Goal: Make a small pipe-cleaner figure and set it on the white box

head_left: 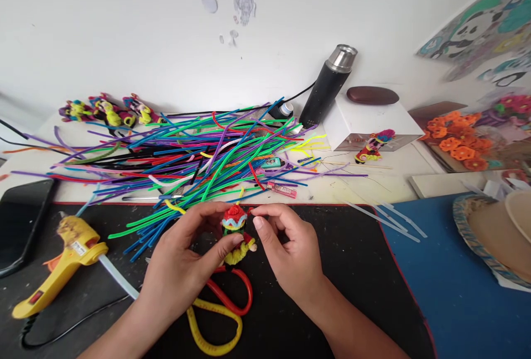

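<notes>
One steady pinch matters: the left hand [182, 256] holds the doll [236, 255] over the scissors [249, 291], while the right hand [293, 251], whose grip I cannot tell, best works gently beside its hat [234, 213].

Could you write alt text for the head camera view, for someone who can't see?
A person's left hand holds a small fuzzy doll in a red hat, the right hand close beside it, over a black mat. Behind lies a heap of colourful pipe cleaners; a yellow glue gun lies at left.
</notes>
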Demonstrator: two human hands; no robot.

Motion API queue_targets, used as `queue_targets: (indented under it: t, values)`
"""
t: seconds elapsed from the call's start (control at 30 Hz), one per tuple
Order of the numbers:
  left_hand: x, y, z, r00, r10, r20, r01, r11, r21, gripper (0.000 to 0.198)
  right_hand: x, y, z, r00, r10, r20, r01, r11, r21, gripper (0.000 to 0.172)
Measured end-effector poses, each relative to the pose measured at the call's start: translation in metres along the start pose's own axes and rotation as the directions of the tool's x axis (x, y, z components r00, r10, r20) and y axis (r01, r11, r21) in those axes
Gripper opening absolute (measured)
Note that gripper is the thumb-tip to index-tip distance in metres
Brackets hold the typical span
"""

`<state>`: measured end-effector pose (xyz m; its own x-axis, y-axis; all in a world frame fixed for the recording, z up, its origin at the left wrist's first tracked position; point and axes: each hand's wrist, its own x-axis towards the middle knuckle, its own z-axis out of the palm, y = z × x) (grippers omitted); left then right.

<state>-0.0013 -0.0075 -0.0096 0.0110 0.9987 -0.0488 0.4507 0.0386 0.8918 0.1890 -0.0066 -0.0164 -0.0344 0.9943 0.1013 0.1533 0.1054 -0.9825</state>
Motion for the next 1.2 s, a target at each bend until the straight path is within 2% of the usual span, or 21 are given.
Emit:
queue_targets:
  t: [0.6,0.9,1.2]
  values:
    - [0.0014,0.0034,-0.0001,0.999,-0.036,0.000,0.036,0.998,-0.047,0.044,0.0007,-0.0047,0.0000,0.999,-0.036,-0.009,0.035,0.999,-0.040,0.013]
    - [0.0005,0.0055,-0.0009,0.999,-0.050,-0.007,0.050,0.997,-0.062,0.045,0.0001,-0.0028,-0.0008,1.000,0.003,-0.002,-0.003,1.000,-0.029,0.019]
    - [0.0005,0.0050,-0.0011,0.999,-0.048,-0.010,0.047,0.996,-0.075,0.044,0.0007,-0.0057,-0.0009,1.000,-0.018,0.005,0.018,0.999,-0.048,0.015]
